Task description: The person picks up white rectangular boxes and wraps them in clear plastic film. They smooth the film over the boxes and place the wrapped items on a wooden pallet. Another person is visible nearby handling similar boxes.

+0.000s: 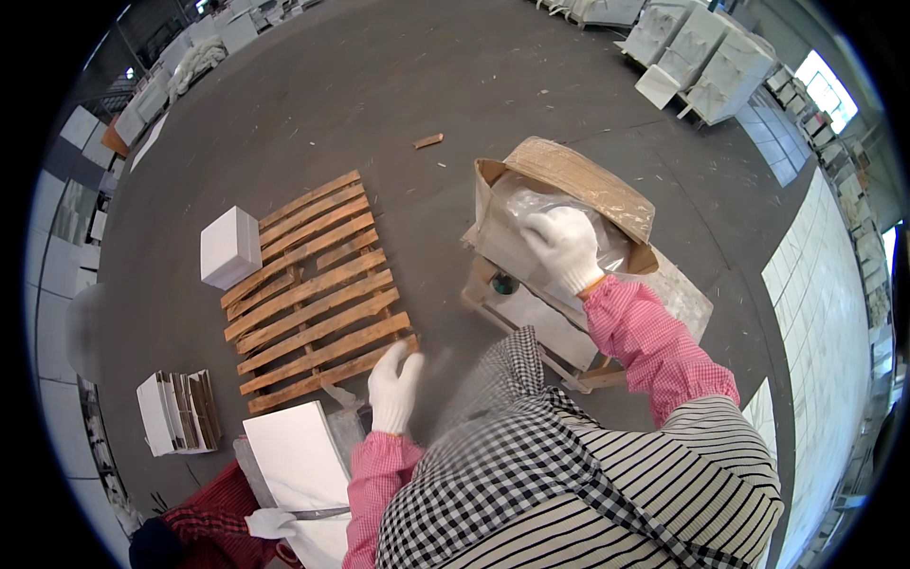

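Note:
My right hand [564, 248], in a white knit glove, is over an opened cardboard box [578, 166] with clear plastic film [616, 248] inside. Its fingers are curled in at the film; what they grip, if anything, is hidden. The box rests on a worn stand [550, 318], on which a small dark green round object [503, 284] lies. My left hand [393, 384], gloved too, hangs near the close right corner of a wooden pallet [318, 294]. Its thumb and fingers are apart with nothing in them. Beside it lies a white box [299, 450] with crumpled clear plastic [349, 422] along its edge.
Another person's red sleeve [213, 517] and white-gloved hand [270, 523] are at the white box, lower left. A white carton [229, 248] sits at the pallet's far left corner. Flattened cartons [180, 412] stand left of it. A cardboard scrap [428, 140] lies on the floor.

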